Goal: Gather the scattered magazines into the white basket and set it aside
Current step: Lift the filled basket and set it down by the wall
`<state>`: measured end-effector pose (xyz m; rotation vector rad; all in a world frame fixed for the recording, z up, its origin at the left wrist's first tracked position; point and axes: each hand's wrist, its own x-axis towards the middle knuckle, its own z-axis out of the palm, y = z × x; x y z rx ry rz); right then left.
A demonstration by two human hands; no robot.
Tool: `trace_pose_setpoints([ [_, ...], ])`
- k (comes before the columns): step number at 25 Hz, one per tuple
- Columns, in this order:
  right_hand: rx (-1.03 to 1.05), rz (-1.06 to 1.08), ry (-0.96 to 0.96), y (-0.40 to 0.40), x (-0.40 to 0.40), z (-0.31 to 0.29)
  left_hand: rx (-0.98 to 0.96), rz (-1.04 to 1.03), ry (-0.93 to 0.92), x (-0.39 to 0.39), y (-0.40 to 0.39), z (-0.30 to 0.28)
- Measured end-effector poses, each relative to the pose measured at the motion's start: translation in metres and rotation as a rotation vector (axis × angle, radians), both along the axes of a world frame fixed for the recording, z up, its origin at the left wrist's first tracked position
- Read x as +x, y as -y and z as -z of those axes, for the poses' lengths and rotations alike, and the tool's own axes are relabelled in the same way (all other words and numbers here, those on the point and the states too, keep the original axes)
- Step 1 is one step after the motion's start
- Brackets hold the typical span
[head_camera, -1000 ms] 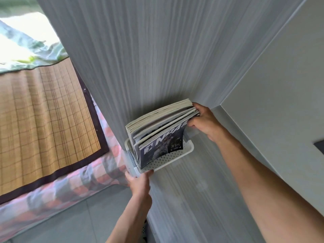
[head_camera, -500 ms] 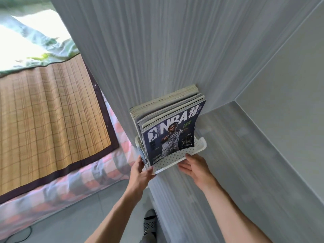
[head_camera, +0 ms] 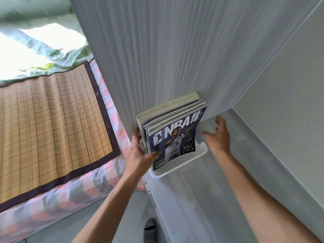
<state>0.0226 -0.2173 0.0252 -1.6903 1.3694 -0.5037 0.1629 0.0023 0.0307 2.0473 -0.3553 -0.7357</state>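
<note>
Left hand [head_camera: 138, 153] grip grasping the magazines [head_camera: 172, 130] in white basket [head_camera: 177, 165], right hand [head_camera: 217, 135] released, fingers spread beside them

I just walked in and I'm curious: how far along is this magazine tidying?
Nearly done, it seems. The magazines already stand upright in the white basket, which sits on the grey surface against the wall. The left hand grips the basket's left end and front cover; the right hand hovers open beside it, not touching. What is left is letting go, if this is its final spot.
</note>
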Motion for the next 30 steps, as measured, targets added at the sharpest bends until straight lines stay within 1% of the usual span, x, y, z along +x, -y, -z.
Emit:
trace_pose_setpoints([
  [1, 0.110, -0.097, 0.072, 0.018, 0.012, -0.014, 0.010, -0.023, -0.021, 0.004, 0.006, -0.004],
  [2, 0.245, -0.211, 0.080, 0.031, 0.024, -0.024, 0.026, -0.041, -0.019, 0.007, 0.012, -0.006],
  [3, 0.348, -0.323, 0.033, 0.037, 0.033, -0.028, 0.038, -0.044, -0.017, 0.009, 0.015, -0.006],
  [4, 0.407, -0.394, -0.013, 0.037, 0.041, -0.027, 0.045, -0.028, -0.011, 0.011, 0.016, -0.005],
  [5, 0.428, -0.404, -0.024, 0.036, 0.046, -0.022, 0.056, 0.004, 0.001, 0.011, 0.017, -0.003],
  [7, 0.415, -0.338, 0.038, 0.030, 0.049, -0.008, 0.054, 0.035, 0.056, 0.010, 0.018, 0.001],
  [11, 0.385, -0.254, 0.190, 0.037, 0.041, -0.001, -0.002, -0.001, 0.219, 0.009, 0.024, 0.005],
  [12, 0.379, -0.243, 0.209, 0.038, 0.040, 0.002, 0.050, 0.009, 0.276, 0.011, 0.026, 0.004],
  [14, 0.370, -0.223, 0.231, 0.031, 0.035, 0.007, 0.266, 0.077, 0.438, 0.014, 0.026, 0.003],
  [15, 0.369, -0.228, 0.237, 0.027, 0.033, 0.008, 0.366, 0.108, 0.483, 0.013, 0.024, 0.001],
  [16, 0.374, -0.233, 0.241, 0.025, 0.032, 0.007, 0.429, 0.115, 0.491, 0.013, 0.023, 0.000],
  [17, 0.372, -0.235, 0.233, 0.025, 0.033, 0.005, 0.452, 0.112, 0.450, 0.011, 0.023, 0.000],
  [18, 0.360, -0.243, 0.218, 0.027, 0.036, 0.001, 0.433, 0.104, 0.373, 0.009, 0.024, 0.000],
  [21, 0.395, -0.206, 0.237, 0.034, 0.049, -0.012, 0.307, 0.033, 0.049, 0.011, 0.036, 0.001],
  [23, 0.412, -0.199, 0.242, 0.034, 0.053, -0.015, 0.279, 0.029, -0.088, 0.019, 0.041, 0.003],
  [25, 0.407, -0.167, 0.256, 0.030, 0.052, -0.014, 0.223, -0.003, -0.192, 0.022, 0.041, 0.004],
  [27, 0.400, -0.112, 0.301, 0.022, 0.048, -0.011, 0.132, -0.105, -0.282, 0.022, 0.041, 0.001],
  [28, 0.375, -0.106, 0.302, 0.019, 0.047, -0.010, 0.098, -0.142, -0.282, 0.021, 0.043, 0.002],
  [30, 0.330, -0.191, 0.250, 0.018, 0.045, -0.011, 0.094, -0.141, -0.269, 0.016, 0.044, 0.002],
])
